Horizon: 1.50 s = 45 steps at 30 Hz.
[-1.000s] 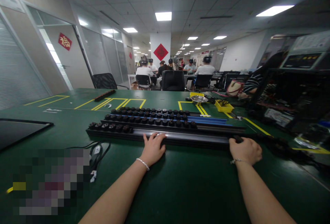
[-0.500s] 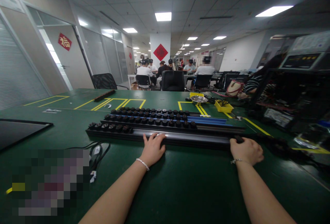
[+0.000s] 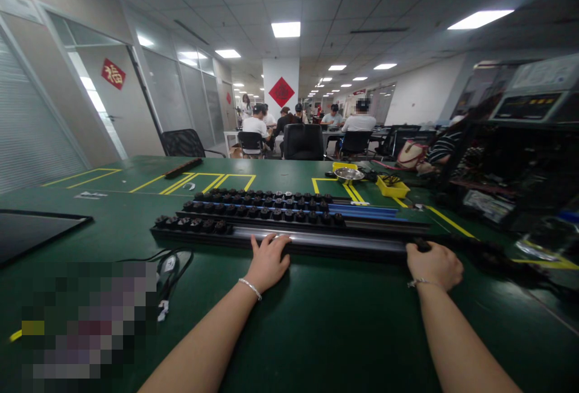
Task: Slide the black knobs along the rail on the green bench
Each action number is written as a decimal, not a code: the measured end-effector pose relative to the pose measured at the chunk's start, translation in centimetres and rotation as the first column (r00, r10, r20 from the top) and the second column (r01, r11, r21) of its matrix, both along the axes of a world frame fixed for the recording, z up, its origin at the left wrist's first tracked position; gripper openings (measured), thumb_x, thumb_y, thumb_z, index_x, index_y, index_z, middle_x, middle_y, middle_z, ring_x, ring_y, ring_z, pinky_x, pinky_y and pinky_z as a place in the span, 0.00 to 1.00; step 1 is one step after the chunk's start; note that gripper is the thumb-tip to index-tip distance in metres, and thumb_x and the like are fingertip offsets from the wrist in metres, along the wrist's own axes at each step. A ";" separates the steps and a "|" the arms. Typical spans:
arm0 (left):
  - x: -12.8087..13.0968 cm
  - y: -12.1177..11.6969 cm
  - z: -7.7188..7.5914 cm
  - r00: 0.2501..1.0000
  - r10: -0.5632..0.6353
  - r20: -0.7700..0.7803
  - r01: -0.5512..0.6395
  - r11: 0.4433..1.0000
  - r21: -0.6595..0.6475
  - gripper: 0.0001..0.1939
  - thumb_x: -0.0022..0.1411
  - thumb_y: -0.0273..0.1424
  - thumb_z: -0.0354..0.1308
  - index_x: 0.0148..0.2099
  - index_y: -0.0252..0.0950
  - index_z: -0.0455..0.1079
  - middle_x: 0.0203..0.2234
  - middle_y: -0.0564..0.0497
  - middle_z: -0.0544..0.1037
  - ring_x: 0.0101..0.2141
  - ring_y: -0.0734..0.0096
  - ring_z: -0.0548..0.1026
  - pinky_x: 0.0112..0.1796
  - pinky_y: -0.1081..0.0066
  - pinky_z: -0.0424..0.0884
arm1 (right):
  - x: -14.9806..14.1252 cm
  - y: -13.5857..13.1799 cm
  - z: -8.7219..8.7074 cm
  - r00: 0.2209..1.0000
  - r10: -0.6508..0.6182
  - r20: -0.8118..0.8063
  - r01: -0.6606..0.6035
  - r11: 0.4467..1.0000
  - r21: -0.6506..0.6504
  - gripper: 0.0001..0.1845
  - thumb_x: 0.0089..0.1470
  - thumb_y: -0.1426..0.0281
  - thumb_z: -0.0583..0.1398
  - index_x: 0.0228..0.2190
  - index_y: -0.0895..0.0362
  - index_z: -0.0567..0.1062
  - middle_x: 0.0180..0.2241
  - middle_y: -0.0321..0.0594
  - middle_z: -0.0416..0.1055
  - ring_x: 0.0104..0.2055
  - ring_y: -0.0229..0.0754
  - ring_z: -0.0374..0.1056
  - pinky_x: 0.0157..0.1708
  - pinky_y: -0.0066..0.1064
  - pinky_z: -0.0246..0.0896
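Observation:
A long black track rail [image 3: 335,242] lies crosswise on the green table in front of me. Small black round parts [image 3: 192,223] sit in a row at its left end. My left hand [image 3: 270,260] rests on the rail's middle, fingers spread over its top. At the right end, my right hand [image 3: 434,265] has its fingers curled round a small black part [image 3: 422,245], which sticks out above the thumb; its kind is mostly hidden. Behind stand further rails, one of them blue [image 3: 364,209], carrying more black round parts [image 3: 271,199] on their left portions.
A black tray [image 3: 85,220] lies at left, with a dark cable [image 3: 183,269] nearer me. A metal bowl [image 3: 349,174] and a yellow bin [image 3: 392,187] stand at the back right. A dark shelf unit [image 3: 511,170] is at right. Several people sit at tables beyond.
My right hand has shifted slightly to the right along the rail's end with the small black part. My left hand has stayed in place on the rail.

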<state>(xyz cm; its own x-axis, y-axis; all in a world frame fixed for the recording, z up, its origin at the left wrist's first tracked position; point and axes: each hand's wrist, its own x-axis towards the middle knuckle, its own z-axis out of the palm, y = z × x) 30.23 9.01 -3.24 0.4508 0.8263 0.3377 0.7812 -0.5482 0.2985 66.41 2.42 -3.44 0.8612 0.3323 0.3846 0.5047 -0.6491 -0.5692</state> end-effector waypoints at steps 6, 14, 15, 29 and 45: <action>0.1 0.0 0.1 1.000 0.008 -0.005 -0.008 1.000 -0.003 0.22 0.58 0.30 0.50 0.55 0.47 0.58 0.53 0.53 0.68 0.57 0.59 0.57 0.54 0.35 0.31 | 0.1 -0.1 0.1 1.000 0.008 -0.006 -0.008 0.999 -0.031 0.23 0.46 0.57 0.53 0.40 0.58 0.73 0.46 0.53 0.66 0.49 0.60 0.58 0.45 0.51 0.55; 0.1 -0.1 0.2 1.000 0.020 -0.014 -0.020 1.000 -0.020 0.21 0.58 0.30 0.50 0.54 0.47 0.58 0.54 0.53 0.67 0.57 0.59 0.56 0.54 0.35 0.31 | 0.7 -0.3 0.1 1.000 0.000 -0.010 0.000 0.998 -0.059 0.26 0.46 0.55 0.52 0.41 0.57 0.73 0.45 0.52 0.67 0.47 0.60 0.60 0.43 0.48 0.57; 0.1 -0.1 0.2 1.000 0.015 -0.010 -0.015 1.000 -0.021 0.21 0.58 0.30 0.50 0.54 0.47 0.58 0.54 0.53 0.67 0.57 0.59 0.56 0.54 0.35 0.31 | 0.7 -0.4 0.2 1.000 -0.001 -0.019 -0.001 0.998 -0.066 0.26 0.46 0.55 0.52 0.42 0.57 0.73 0.45 0.52 0.67 0.47 0.60 0.60 0.42 0.48 0.58; 0.1 -0.2 0.3 0.999 0.026 -0.023 -0.026 0.999 -0.025 0.22 0.58 0.30 0.50 0.55 0.47 0.58 0.54 0.52 0.67 0.57 0.59 0.56 0.55 0.35 0.31 | 1.3 -0.5 0.4 1.000 0.011 -0.016 -0.012 0.997 -0.079 0.25 0.47 0.58 0.52 0.42 0.59 0.73 0.43 0.54 0.68 0.46 0.59 0.60 0.40 0.46 0.59; 0.0 0.1 -0.1 1.000 0.015 -0.012 -0.015 1.000 -0.002 0.21 0.58 0.31 0.50 0.54 0.48 0.58 0.53 0.53 0.67 0.57 0.59 0.57 0.54 0.34 0.32 | 2.2 -0.4 0.0 1.000 0.004 -0.026 -0.006 0.997 -0.075 0.26 0.47 0.59 0.52 0.43 0.62 0.73 0.43 0.56 0.67 0.46 0.59 0.60 0.40 0.46 0.59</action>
<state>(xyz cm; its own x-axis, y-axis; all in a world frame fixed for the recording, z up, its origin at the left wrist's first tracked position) 30.26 9.10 -3.37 0.4425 0.8336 0.3307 0.7928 -0.5360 0.2901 68.56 2.03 -3.47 0.8686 0.3640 0.3363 0.4941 -0.6881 -0.5314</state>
